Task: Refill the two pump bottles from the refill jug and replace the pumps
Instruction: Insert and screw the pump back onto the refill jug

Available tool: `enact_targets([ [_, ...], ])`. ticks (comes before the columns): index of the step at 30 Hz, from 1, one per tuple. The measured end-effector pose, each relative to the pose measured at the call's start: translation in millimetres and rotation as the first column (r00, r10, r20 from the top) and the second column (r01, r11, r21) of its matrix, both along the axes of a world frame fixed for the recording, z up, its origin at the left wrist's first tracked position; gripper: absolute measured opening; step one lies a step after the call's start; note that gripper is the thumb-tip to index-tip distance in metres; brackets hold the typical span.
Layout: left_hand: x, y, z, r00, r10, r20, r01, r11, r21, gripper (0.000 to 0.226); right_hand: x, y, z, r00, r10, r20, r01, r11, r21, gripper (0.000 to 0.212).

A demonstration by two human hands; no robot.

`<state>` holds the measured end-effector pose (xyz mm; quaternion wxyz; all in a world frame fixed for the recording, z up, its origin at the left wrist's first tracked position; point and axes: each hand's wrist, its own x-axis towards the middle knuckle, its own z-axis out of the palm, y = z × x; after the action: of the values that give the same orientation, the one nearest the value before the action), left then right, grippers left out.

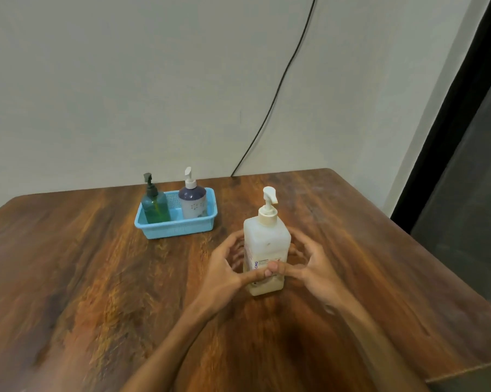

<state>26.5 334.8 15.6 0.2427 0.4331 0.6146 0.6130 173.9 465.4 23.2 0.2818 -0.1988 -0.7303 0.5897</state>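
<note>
Task barely begun, by the look of it: nothing poured, every pump still screwed on. Nearest, both forearms came in from 6 o'clock and met at the refill jug (pixel 266 247), which stood upright on the bench (pixel 97 278) slightly right of centre, its white pump (pixel 269 203) in place and pale liquid showing low in its body. Left hand (pixel 224 268) cupped the jug's side at 9 o'clock, right hand (pixel 312 268) at 3 o'clock; fingers (pixel 234 251) curled round the lower body, both thumbs laid across the front label and nearly touching each other. Motion blur, so how firm the hold was is unclear. Further off, at 11 o'clock from the jug and well apart from it, a blue basket (pixel 179 229) held the two pump bottles side by side: green bottle (pixel 155 207) with a dark pump on the left, white-and-purple bottle (pixel 192 203) with a white pump on the right. Left to do, as I judge it: open the jug, unscrew both pumps, pour, refit. Behind, a black cable (pixel 281 80) ran down the wall to the bench's back edge at 12 o'clock.
</note>
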Motion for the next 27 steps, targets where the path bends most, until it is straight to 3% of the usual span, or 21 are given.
enact_targets([
  [14, -34, 120, 173, 0.986, -0.089, 0.140, 0.107, 0.986, -0.130, 0.076, -30, 94, 181, 0.992, -0.084, 0.097, 0.095, 0.988, -0.118, 0.074],
  [19, -33, 196, 172, 0.985, -0.129, 0.118, 0.151, 0.967, -0.206, 0.081, -27, 168, 180, 0.979, -0.126, 0.163, 0.150, 0.978, -0.142, 0.074],
  [27, -40, 342, 125, 0.998, -0.049, 0.038, 0.057, 0.965, -0.257, 0.081, -39, 314, 140, 0.970, -0.123, 0.210, 0.144, 0.985, -0.091, 0.077],
])
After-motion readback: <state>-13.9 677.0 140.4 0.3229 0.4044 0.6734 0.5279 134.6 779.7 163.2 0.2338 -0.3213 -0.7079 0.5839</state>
